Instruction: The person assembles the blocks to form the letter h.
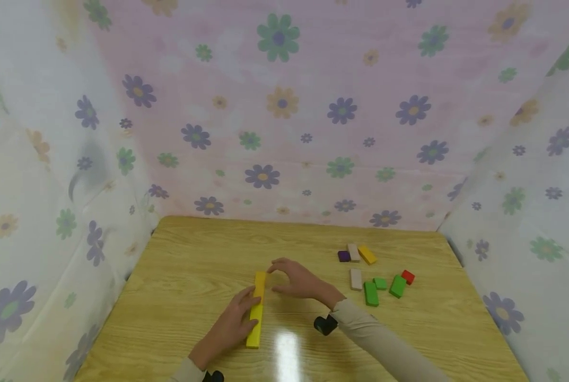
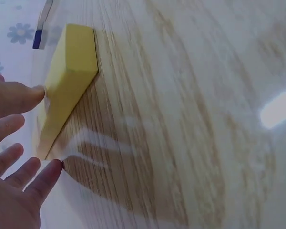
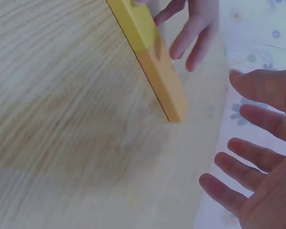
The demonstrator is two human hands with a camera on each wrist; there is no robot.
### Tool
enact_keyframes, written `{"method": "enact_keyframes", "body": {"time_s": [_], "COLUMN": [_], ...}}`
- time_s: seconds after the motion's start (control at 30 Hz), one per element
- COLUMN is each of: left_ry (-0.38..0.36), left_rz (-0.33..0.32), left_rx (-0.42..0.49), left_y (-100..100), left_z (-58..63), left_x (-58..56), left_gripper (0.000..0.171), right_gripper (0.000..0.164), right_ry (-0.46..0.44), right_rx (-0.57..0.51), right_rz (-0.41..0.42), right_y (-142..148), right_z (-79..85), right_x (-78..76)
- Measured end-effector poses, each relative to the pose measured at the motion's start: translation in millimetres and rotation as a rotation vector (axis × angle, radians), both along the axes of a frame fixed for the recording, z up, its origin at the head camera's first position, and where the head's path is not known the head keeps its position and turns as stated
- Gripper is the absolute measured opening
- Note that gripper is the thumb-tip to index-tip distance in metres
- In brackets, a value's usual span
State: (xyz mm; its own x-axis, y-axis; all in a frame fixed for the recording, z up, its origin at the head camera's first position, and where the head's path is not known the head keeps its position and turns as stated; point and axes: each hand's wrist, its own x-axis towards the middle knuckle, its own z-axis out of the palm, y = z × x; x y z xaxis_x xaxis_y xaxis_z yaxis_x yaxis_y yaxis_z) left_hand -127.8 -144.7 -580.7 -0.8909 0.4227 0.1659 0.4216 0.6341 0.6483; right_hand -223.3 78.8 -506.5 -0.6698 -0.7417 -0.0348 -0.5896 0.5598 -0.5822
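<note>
A yellow block point(image 1: 254, 338) and an orange-yellow block point(image 1: 260, 278) lie end to end in one straight row on the wooden table. My left hand point(image 1: 232, 321) rests along the left side of this row. Its thumb point(image 2: 19, 98) touches the yellow block, while the other fingers are spread and fairly straight. To the right of the row's far end hovers my right hand point(image 1: 300, 280), thumb and fingers apart. In the right wrist view a gap shows between the right fingers point(image 3: 224, 191) and the orange-yellow block point(image 3: 164, 78), with nothing held.
Right of the hands lie several loose blocks: green point(image 1: 371, 293), red point(image 1: 408, 277), pale wood point(image 1: 356, 279), dark purple point(image 1: 343, 256) and orange-yellow point(image 1: 367, 254). Flowered cloth point(image 1: 303, 175) hangs behind the table point(image 1: 193, 249) and along both sides.
</note>
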Motion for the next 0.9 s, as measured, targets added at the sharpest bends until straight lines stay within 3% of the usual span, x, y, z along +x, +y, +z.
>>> {"method": "enact_keyframes", "body": {"time_s": [0.4,0.7,0.9], "left_ry": [-0.042,-0.123,-0.12], "left_rz": [-0.036,0.009,0.019], "left_rx": [0.009,0.038,0.064], "left_y": [4,8,11], "left_z": [2.8,-3.8,-8.5], "left_x": [-3.0,0.4,0.8], "left_gripper": [0.047,0.045,0.045], "right_gripper": [0.035,0.034,0.035], "right_ry": [0.035,0.04,0.066], "right_rx": [0.012,0.036,0.038], "right_rz": [-0.011,-0.022,-0.048], "right_y": [27,54,76], "right_z": [27.4,41.3,47.8], "right_x": [-2.5,-4.1,-5.8]}}
